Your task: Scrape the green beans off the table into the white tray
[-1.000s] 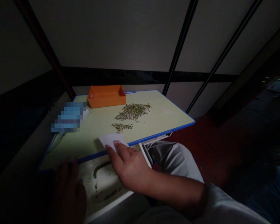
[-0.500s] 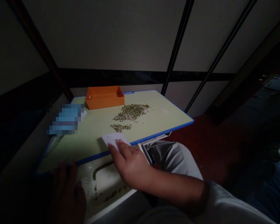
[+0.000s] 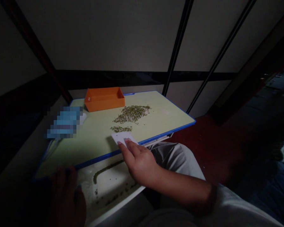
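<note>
My right hand holds a flat white card against the near edge of a pale green table top with a blue rim. A small clump of green seeds lies just beyond the card, and a larger pile of seeds sits further back. Below the table edge a white tray holds a line of fallen seeds. My left hand rests in shadow at the tray's left side, its fingers curled on the rim.
An orange box stands at the far left of the table. A blurred blue object lies at the left edge. Dark bars cross a pale wall behind. My knee in light trousers is under the table's right side.
My right hand has slid the white card to the right along the near edge, closer to the small seed clump. The left hand has barely moved.
</note>
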Demonstrator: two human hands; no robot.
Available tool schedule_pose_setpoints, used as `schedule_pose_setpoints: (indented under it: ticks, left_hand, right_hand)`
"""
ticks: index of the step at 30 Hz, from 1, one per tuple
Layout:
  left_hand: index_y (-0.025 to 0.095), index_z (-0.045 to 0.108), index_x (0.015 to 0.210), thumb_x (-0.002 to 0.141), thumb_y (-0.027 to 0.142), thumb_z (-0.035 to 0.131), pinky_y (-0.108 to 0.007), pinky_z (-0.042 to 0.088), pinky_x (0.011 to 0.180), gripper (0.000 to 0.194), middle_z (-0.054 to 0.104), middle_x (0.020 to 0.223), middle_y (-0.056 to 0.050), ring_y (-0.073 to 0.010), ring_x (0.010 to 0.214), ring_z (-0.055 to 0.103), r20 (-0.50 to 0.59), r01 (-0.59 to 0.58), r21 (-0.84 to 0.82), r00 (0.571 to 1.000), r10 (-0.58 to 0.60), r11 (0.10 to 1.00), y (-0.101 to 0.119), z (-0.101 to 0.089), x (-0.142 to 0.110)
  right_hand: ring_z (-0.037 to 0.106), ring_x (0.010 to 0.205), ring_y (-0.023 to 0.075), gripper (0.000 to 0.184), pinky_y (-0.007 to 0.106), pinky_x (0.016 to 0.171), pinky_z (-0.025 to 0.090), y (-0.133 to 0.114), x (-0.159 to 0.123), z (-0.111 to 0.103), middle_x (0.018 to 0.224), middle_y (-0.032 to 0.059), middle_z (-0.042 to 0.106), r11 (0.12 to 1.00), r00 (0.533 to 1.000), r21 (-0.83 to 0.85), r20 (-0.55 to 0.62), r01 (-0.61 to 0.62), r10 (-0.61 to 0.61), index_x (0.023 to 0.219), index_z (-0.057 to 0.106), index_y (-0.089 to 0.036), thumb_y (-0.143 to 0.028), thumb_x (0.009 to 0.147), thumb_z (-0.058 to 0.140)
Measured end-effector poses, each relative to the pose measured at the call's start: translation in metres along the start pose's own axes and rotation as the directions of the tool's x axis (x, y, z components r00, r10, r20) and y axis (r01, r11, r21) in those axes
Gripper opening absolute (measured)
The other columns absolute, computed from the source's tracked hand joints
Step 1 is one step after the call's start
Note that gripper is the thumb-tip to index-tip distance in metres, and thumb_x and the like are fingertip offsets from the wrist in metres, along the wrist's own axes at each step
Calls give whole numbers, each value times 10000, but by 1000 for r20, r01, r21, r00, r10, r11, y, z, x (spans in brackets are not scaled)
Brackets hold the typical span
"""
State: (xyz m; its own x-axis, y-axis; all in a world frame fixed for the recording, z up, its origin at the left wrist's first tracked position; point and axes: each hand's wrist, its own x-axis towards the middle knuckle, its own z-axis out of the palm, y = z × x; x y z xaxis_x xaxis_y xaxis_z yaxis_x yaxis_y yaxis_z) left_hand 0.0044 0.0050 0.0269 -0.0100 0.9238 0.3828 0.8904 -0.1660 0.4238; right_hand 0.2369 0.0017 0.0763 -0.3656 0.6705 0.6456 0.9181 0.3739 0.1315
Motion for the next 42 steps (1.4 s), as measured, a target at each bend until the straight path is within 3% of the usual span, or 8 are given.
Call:
schedule_pose_setpoints:
  ticks: [5,11,19,24,37,42]
  left_hand:
    - [0,378,1358,867,355,334,-544,216,1186,607,295,1510,-276,-347,1457,149,-16,-44,6,999,44,999,-2,1,1]
    - [285,141,1466,847,279,401,-562,228,1181,671,165,1601,-85,-308,1462,148,-104,-163,43,981,166,986,-15,10,-2]
    - [366,62,1460,826,225,410,-564,184,1200,737,48,1619,22,-296,1472,94,-130,-251,50,958,255,967,-20,13,-3]
    - [389,80,1457,821,216,421,-563,185,1202,742,55,1617,50,-287,1477,109,-161,-281,29,946,282,959,-22,15,-2]
    - [373,120,1454,791,272,420,-571,189,1191,735,75,1620,41,-308,1474,118,-97,-180,-53,980,174,982,-31,17,-2]
    - [355,121,1459,791,253,419,-561,184,1196,739,70,1622,33,-303,1476,116,-132,-217,-52,969,209,975,-28,18,-2]
  right_hand:
    - [664,1081,282,446,388,862,574,9,-3,0,1216,245,640,1000,1000,-1,11,-23,23,1295,548,-82,-47,865,436]
    - [670,1069,276,442,381,866,575,18,-4,0,1217,237,642,998,998,-10,30,-57,57,1289,562,-92,-63,861,453]
    - [646,1114,261,492,380,899,557,30,-8,4,1258,227,620,992,990,3,77,-122,122,1309,549,-110,-38,833,443]
    - [650,1104,275,488,384,880,563,38,-11,4,1248,235,624,991,990,-12,57,-131,132,1295,561,-96,-39,825,439]
    - [631,1142,242,438,355,945,533,56,-19,5,1255,211,628,983,982,13,58,-181,179,1282,571,-100,-79,851,495]
    - [632,1142,240,493,364,933,540,67,-25,5,1258,204,629,985,984,20,50,-169,168,1273,571,-89,-32,796,459]
